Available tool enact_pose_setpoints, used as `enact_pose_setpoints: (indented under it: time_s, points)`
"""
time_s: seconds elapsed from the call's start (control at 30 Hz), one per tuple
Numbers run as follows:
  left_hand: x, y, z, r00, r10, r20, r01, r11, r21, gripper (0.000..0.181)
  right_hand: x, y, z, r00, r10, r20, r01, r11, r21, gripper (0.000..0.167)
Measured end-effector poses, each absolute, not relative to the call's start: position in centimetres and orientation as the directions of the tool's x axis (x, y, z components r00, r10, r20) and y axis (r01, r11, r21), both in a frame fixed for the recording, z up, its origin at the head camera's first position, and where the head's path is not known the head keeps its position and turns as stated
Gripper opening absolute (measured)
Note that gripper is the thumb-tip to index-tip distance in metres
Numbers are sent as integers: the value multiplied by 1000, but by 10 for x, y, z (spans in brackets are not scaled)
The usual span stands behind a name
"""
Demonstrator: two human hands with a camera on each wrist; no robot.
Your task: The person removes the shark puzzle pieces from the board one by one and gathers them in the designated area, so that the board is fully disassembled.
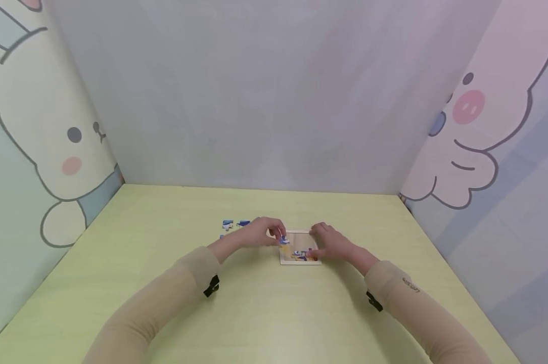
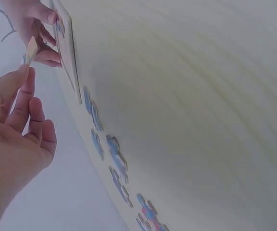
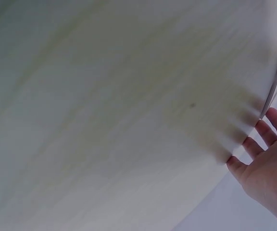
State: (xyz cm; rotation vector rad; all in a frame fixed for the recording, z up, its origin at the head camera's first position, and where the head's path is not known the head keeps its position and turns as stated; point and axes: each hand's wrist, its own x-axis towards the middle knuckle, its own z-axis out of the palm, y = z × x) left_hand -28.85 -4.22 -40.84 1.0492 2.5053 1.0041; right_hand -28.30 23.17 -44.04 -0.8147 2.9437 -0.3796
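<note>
So the left hand has a puzzle piece pinched between thumb and fingertips, held up at the left side of the wooden tray. The right hand is spread pretty wide on the tray's other side: thumb over the rim by the pieces inside, fingers reaching to the far corner and down toward the table. That puts the tray right between the two hands. Inside it, some pieces sit along the near edge, just left of the right thumb; bare wood shows past them. More loose pieces lie beyond the left wrist, on the yellowish table under everything. Further out, past both hands, there's a pale backdrop.
</note>
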Motion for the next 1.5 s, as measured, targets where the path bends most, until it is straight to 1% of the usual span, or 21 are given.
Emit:
enact_pose_setpoints:
  time_s: [0.13, 0.27, 0.63, 0.9, 1.13, 1.27, 1.5]
  points:
    - [-285, -52, -399, -728, 684, 48, 522, 508, 685, 16, -282, 232, -439, -846, -532, 21, -519, 815, -256, 70]
    - [-282, -63, -392, -741, 670, 49, 509, 513, 692, 17, -282, 230, -438, -847, -531, 19, -516, 814, -267, 71]
    - [-272, -96, -386, -748, 659, 77, 512, 501, 698, 16, -283, 231, -435, -847, -531, 8, -509, 809, -294, 71]
    - [-267, -125, -390, -780, 624, 55, 465, 518, 718, 19, -283, 233, -437, -856, -516, -5, -493, 820, -291, 73]
    - [-262, -152, -399, -780, 624, 45, 442, 499, 746, 17, -284, 234, -440, -860, -510, -7, -489, 828, -276, 74]
    - [-261, -165, -406, -793, 609, 25, 422, 518, 744, 17, -283, 234, -440, -861, -508, -4, -490, 832, -261, 74]
    - [-262, -181, -418, -800, 599, -25, 386, 546, 744, 21, -280, 234, -439, -863, -505, -6, -484, 831, -276, 76]
